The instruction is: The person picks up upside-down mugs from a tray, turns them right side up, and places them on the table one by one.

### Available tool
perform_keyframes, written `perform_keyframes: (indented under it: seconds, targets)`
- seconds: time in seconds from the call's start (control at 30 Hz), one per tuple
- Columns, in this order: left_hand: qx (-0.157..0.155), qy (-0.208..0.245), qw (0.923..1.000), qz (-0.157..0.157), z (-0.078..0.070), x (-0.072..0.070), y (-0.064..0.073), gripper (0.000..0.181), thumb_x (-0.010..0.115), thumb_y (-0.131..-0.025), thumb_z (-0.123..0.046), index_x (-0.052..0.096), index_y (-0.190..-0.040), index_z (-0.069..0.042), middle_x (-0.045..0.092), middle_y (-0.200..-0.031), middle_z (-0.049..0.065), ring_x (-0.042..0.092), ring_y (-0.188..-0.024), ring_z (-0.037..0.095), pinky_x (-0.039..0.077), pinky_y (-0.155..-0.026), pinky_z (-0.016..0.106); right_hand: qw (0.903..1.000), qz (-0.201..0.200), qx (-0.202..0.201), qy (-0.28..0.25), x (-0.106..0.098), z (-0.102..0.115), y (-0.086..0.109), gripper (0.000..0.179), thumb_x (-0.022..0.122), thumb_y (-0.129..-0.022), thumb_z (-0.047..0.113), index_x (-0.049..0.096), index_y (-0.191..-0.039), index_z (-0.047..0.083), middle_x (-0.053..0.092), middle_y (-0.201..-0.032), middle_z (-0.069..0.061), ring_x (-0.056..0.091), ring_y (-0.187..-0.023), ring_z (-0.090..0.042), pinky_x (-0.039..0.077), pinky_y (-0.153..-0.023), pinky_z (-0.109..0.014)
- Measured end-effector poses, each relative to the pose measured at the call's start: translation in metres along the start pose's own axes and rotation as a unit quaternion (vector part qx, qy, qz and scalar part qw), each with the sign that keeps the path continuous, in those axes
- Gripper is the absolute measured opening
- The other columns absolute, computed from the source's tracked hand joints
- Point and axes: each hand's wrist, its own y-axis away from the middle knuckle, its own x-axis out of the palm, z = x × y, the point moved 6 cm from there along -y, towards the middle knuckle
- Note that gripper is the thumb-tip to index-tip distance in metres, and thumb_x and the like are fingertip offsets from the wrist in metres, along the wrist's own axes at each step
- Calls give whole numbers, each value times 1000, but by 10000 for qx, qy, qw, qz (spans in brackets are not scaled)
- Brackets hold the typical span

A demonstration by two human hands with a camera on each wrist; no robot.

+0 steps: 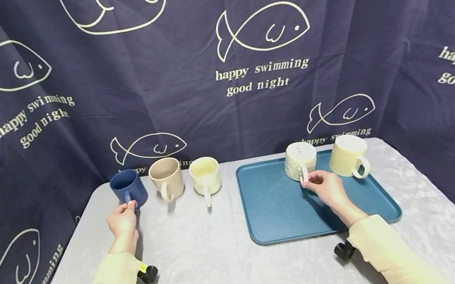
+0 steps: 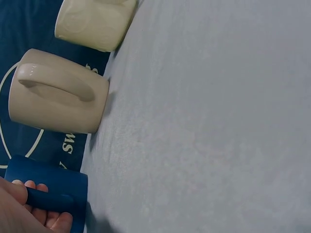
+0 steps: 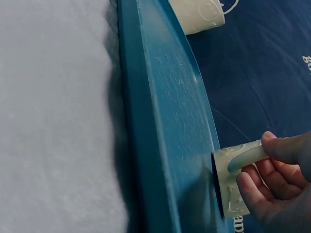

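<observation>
In the head view my left hand (image 1: pixel 123 222) grips the handle of a dark blue mug (image 1: pixel 129 188), which stands upright at the table's back left. The left wrist view shows my thumb and curled fingers on that blue handle (image 2: pixel 51 200). My right hand (image 1: pixel 328 189) pinches the handle of a cream embossed mug (image 1: pixel 297 162), turned upside down over the blue tray (image 1: pixel 278 219). Its base faces up. Whether its rim touches the tray I cannot tell. Beside it, a pale yellow mug (image 1: pixel 343 157) stands upright on the tray, handle toward the front right.
A beige mug (image 1: pixel 168 178) and a light yellow embossed mug (image 1: pixel 206 176) stand upright between the blue mug and the tray, handles toward the front. All are on a grey cloth-covered table (image 1: pixel 213 266). A navy curtain (image 1: pixel 213 114) with fish drawings hangs close behind.
</observation>
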Motion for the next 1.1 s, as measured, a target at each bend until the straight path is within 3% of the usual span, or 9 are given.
perform_keyframes:
  seconds: [0.13, 0.27, 0.37, 0.53, 0.67, 0.83, 0.97, 1.1]
  targets:
    - [73, -115, 9999, 57, -2, -1, 1, 24, 56, -94, -14, 66, -106, 5, 65, -73, -13, 52, -89, 8, 38, -78, 17, 9999, -6, -100, 100, -2, 2, 2, 19, 74, -80, 12, 69, -94, 1, 69, -85, -13, 58, -74, -12, 44, -67, -25]
    - [146, -254, 9994, 187, -7, -1, 4, 28, 54, -95, -14, 63, -111, 7, 69, -96, 5, 53, -97, 15, 39, -81, 20, 9997, -33, -212, 115, -5, 7, 3, 17, 74, -80, 11, 69, -93, 1, 69, -86, -13, 59, -76, -14, 44, -68, -24]
    - [189, -249, 9991, 269, -10, -1, 7, 30, 52, -94, -11, 60, -115, 9, 61, -110, 17, 52, -102, 20, 41, -81, 21, 9992, -51, -374, 143, -7, 11, 4, 17, 73, -80, 10, 68, -92, -1, 69, -85, -14, 62, -77, -18, 46, -70, -26]
    - [390, -335, 9986, 71, -16, -5, 11, 29, 50, -90, -3, 59, -116, 8, 55, -97, 11, 48, -87, 13, 39, -71, 17, 9982, -9, -565, 176, -9, 16, 3, 15, 72, -81, 9, 67, -91, -1, 69, -85, -15, 65, -82, -26, 48, -74, -32]
    - [595, -394, 9974, -138, -20, -10, 13, 30, 48, -87, -1, 59, -114, 5, 54, -94, 7, 44, -79, 6, 37, -70, 16, 9977, 24, -658, 141, -12, 20, 4, 14, 71, -83, 8, 67, -91, -2, 68, -85, -16, 63, -81, -24, 47, -73, -28]
    - [770, -447, 9959, -183, -27, -14, 18, 32, 46, -85, -1, 58, -114, 5, 55, -94, 6, 44, -77, 3, 36, -71, 17, 9978, 107, -659, 36, -16, 24, 4, 13, 69, -84, 8, 65, -91, -3, 67, -84, -15, 59, -78, -18, 45, -68, -21]
    - [857, -575, 9946, -79, -31, -14, 24, 31, 48, -85, -2, 59, -113, 4, 54, -90, 2, 45, -75, 1, 37, -66, 12, 9980, 162, -615, -19, -18, 25, 3, 14, 68, -85, 8, 65, -91, -4, 66, -84, -15, 57, -76, -14, 44, -66, -19]
    - [1124, -909, 9893, 184, -38, -9, 34, 29, 49, -86, -4, 59, -112, 3, 57, -91, 4, 46, -75, 2, 37, -62, 8, 9977, 173, -649, -78, -21, 29, 2, 13, 68, -85, 7, 64, -90, -4, 66, -84, -15, 56, -73, -9, 43, -64, -18]
